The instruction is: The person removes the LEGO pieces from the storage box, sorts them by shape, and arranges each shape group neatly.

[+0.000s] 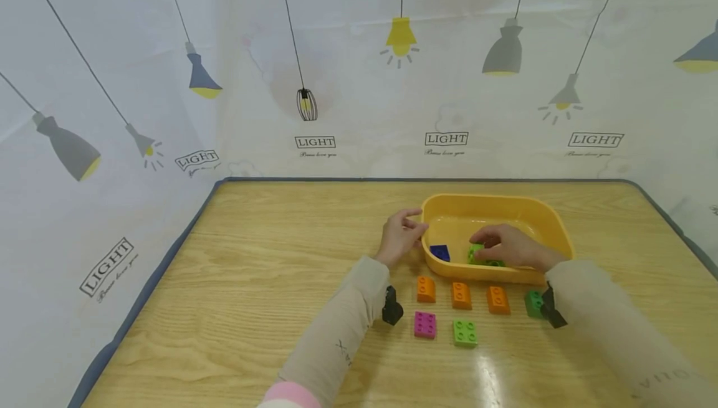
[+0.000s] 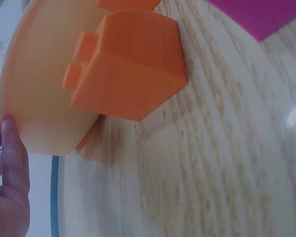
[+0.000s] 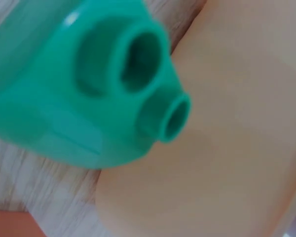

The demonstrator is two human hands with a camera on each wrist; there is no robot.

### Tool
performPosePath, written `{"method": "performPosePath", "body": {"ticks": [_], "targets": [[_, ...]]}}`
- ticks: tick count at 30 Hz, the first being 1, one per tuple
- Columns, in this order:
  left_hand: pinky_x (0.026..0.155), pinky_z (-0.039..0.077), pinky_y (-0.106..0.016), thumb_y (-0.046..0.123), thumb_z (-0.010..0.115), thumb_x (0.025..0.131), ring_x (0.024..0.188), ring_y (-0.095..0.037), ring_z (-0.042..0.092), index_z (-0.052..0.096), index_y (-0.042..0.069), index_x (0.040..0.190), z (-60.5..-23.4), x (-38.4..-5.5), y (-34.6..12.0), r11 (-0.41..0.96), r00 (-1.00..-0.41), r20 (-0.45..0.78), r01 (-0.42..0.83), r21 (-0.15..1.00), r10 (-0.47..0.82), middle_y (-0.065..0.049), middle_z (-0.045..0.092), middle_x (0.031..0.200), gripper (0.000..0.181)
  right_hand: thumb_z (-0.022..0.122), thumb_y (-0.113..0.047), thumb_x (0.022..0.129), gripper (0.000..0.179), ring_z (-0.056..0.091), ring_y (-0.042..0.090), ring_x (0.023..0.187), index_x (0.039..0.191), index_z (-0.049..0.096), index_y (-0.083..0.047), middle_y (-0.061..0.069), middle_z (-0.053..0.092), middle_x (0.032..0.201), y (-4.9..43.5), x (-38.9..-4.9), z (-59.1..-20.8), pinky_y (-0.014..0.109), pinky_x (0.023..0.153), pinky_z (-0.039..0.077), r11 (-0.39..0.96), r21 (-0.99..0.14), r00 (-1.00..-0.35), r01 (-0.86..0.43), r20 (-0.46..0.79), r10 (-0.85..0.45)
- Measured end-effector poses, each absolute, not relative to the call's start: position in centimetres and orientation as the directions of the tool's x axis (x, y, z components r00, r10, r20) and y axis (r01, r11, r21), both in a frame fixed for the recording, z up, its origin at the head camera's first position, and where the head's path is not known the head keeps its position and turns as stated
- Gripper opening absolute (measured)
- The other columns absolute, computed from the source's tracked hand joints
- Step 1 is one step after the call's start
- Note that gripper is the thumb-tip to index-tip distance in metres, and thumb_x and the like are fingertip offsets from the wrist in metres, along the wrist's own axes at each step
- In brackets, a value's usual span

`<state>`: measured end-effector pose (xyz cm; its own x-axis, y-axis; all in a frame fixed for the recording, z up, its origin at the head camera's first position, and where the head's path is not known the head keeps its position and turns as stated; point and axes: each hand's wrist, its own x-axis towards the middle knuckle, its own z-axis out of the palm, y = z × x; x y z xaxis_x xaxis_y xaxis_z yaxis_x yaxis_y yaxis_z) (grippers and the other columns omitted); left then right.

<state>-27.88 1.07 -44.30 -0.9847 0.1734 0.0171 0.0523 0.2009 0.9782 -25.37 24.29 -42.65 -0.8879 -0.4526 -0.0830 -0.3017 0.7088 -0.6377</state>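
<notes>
My left hand [image 1: 399,237] is at the left end of a yellow-orange plastic tub [image 1: 538,208], thumb and fingers at its rim. The left wrist view shows a straight digit [image 2: 12,153] against the tub's outer wall. Inside the tub, my right hand [image 1: 510,245] pinches a light green toy brick [image 1: 475,252]. Another green brick [image 1: 496,263] lies just below those fingers, partly hidden by the hand. A dark blue brick [image 1: 440,253] rests in the tub's left front corner.
Three orange bricks [image 1: 461,296] line the tub's front side, with a dark green brick [image 1: 534,303] under my right wrist. Nearer me lie a magenta brick [image 1: 425,325] and a light green studded brick [image 1: 465,333]. Lamp-printed cloth [image 1: 359,146] borders the wooden table [image 1: 252,271].
</notes>
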Motion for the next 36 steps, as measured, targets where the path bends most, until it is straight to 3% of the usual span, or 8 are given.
{"method": "performPosePath", "body": {"ticks": [15,22,28,36], "targets": [[0.061,0.055,-0.034,0.011,0.063,0.083,0.06,-0.013,0.057,0.056,0.008,0.117,-44.1,-27.9,1.2,0.211,-0.985,0.017,0.053,0.976,0.172,-0.006,0.06,0.083,0.035,0.065,-0.008,0.079,0.031,0.054,0.026,0.091,0.107,0.058,0.005,0.015,0.058,0.103,23.7,-25.6,-42.4,0.042,0.081,0.048,0.7,-0.623,-0.843,-0.35,-0.117,-0.526],[0.061,0.055,-0.035,0.011,0.062,0.083,0.059,-0.013,0.057,0.056,0.008,0.117,-44.2,-28.0,1.2,0.208,-0.985,0.019,0.055,0.977,0.17,-0.005,0.059,0.082,0.035,0.068,-0.021,0.078,0.038,0.051,0.021,0.084,0.107,0.059,0.001,0.009,0.059,0.098,24.0,-25.7,-42.7,0.04,0.078,0.047,0.741,-0.587,-0.879,-0.326,-0.1,-0.466],[0.06,0.055,-0.033,0.012,0.062,0.083,0.058,-0.013,0.057,0.055,0.008,0.118,-44.3,-27.9,1.2,0.21,-0.985,0.019,0.056,0.976,0.174,-0.005,0.059,0.081,0.035,0.066,-0.03,0.08,0.04,0.054,0.028,0.091,0.107,0.059,0.0,0.012,0.059,0.1,24.6,-25.4,-42.7,0.046,0.081,0.047,0.766,-0.566,-0.92,-0.305,-0.033,-0.391],[0.059,0.055,-0.033,0.01,0.062,0.083,0.058,-0.014,0.057,0.055,0.007,0.118,-44.2,-27.8,1.0,0.189,-0.983,0.025,0.06,0.98,0.182,-0.007,0.06,0.083,0.035,0.063,-0.025,0.083,0.041,0.054,0.035,0.097,0.11,0.055,0.004,0.016,0.058,0.103,25.4,-23.5,-41.2,0.046,0.08,0.048,0.694,-0.639,-0.927,-0.333,0.089,-0.363]]}}
